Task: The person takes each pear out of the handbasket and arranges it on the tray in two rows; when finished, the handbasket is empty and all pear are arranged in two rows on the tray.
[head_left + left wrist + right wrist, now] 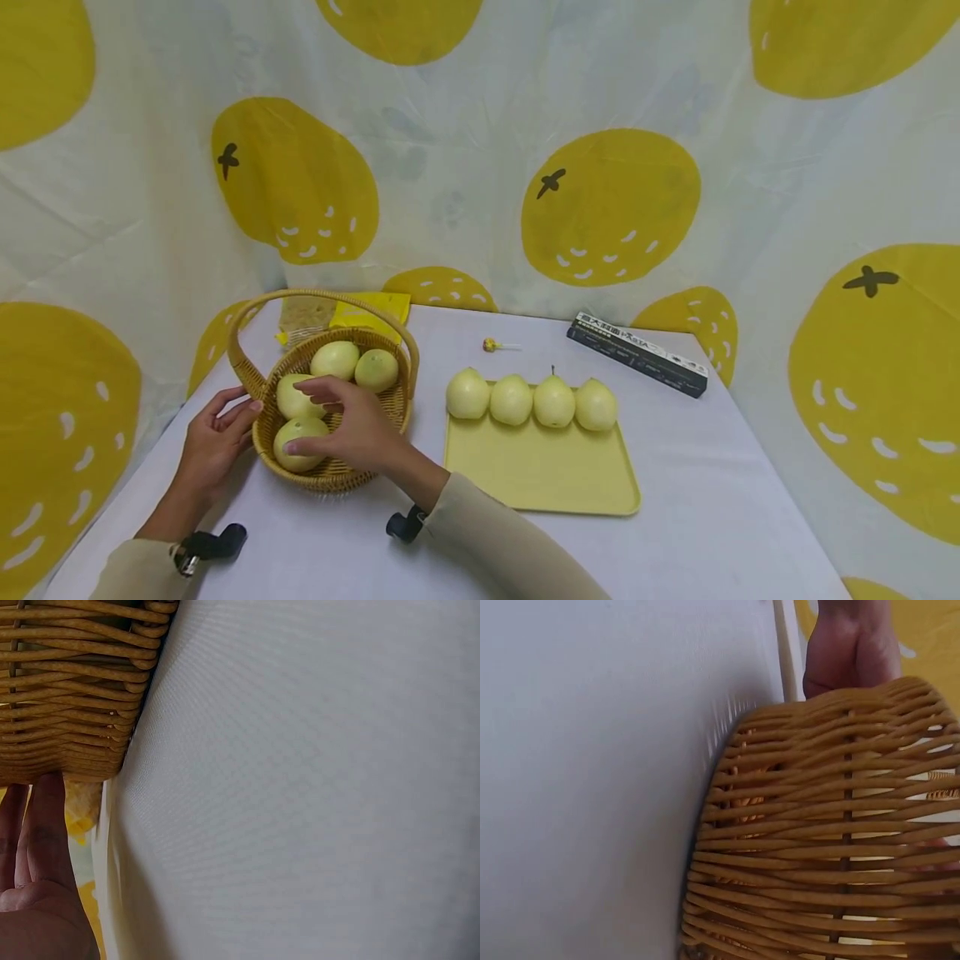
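The right grip [358, 427], thumb and fingers spread, is nearer: front pear [298, 428] lies in the basket [332, 482], beneath its thumb, contact unclear. Left grip [213, 446], fingers straight, touches the basket.

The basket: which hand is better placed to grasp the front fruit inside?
Probably the right hand: it is over the basket, open and near the front fruit. The left hand is outside, touching the basket's side.
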A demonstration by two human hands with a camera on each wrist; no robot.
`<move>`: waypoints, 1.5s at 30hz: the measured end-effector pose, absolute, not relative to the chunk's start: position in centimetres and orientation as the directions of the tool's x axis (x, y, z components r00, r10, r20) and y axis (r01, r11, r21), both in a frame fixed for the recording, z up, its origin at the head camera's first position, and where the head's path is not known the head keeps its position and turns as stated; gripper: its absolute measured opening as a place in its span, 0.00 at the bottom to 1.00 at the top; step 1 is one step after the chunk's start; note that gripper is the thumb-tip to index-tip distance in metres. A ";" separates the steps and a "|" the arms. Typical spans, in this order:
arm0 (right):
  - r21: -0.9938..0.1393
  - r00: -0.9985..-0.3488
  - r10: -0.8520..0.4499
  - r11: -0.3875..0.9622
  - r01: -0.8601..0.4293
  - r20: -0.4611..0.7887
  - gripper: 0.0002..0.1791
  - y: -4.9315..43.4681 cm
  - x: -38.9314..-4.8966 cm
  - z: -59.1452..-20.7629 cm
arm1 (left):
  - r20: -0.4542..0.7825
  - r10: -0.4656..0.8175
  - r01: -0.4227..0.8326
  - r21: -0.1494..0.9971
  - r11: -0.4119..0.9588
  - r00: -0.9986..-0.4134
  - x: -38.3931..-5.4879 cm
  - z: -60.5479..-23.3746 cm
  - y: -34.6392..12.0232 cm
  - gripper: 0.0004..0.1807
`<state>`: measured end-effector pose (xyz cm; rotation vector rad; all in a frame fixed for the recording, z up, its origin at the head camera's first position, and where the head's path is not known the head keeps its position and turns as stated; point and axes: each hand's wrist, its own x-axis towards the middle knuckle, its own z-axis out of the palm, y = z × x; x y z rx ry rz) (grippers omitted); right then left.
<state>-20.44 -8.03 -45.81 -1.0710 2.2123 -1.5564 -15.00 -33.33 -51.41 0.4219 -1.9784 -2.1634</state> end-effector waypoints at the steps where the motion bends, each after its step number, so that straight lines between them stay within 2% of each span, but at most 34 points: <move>1: -0.879 -0.702 -0.683 0.188 -0.438 0.203 0.40 -8.2 -20.5 -45.8 | -0.088 -0.320 -0.059 0.993 -0.100 -0.943 -15.0 -51.4 -33.3 0.21; 8: -0.837 -0.708 -0.700 0.332 -0.436 0.091 0.38 -8.9 -21.0 -45.7 | -0.090 -0.304 -0.061 0.993 -0.103 -0.948 -14.9 -51.3 -33.4 0.23; 15: -0.836 -0.688 -0.725 0.362 -0.412 0.025 0.34 -9.2 -21.1 -46.0 | -0.085 -0.300 -0.057 0.993 -0.100 -0.950 -14.9 -51.3 -33.4 0.23; 25: -0.757 -0.661 -0.750 0.428 -0.494 0.008 0.30 -9.6 -21.5 -46.2 | -0.063 -0.301 -0.032 0.994 -0.108 -0.952 -14.9 -51.3 -33.4 0.23; 39: -0.763 -0.703 -0.711 0.442 -0.473 0.024 0.28 -9.5 -21.3 -46.3 | -0.072 -0.316 -0.045 0.995 -0.092 -0.946 -14.9 -51.3 -33.1 0.23; 45: -0.806 -0.714 -0.697 0.389 -0.447 0.059 0.29 -9.2 -21.1 -46.0 | -0.061 -0.319 -0.034 0.995 -0.089 -0.946 -14.8 -51.3 -33.2 0.23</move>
